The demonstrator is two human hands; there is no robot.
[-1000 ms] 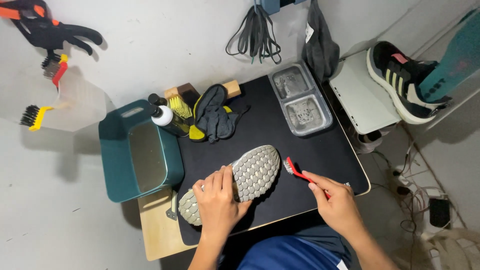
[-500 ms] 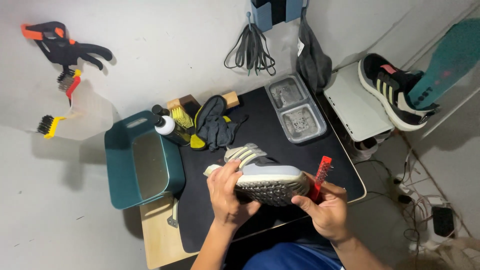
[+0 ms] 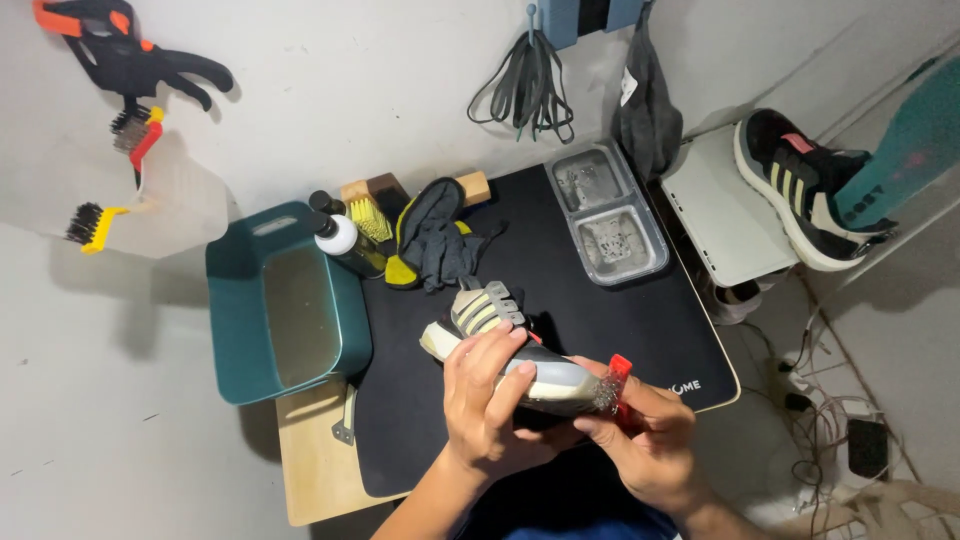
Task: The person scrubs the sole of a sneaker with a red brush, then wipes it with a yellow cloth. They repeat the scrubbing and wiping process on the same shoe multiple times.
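Here the light, stiff-soled sneaker (image 3: 500, 345) sits gripped at midsole by left hand (image 3: 490, 400) fingers; right hand (image 3: 640, 440) fingers clench a red brush (image 3: 615, 385).

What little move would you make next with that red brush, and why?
Probably a short stroke along the sole edge. The left hand holds the sneaker tilted on its side above the black mat, and the right hand has the red brush bristles against the sole's end.
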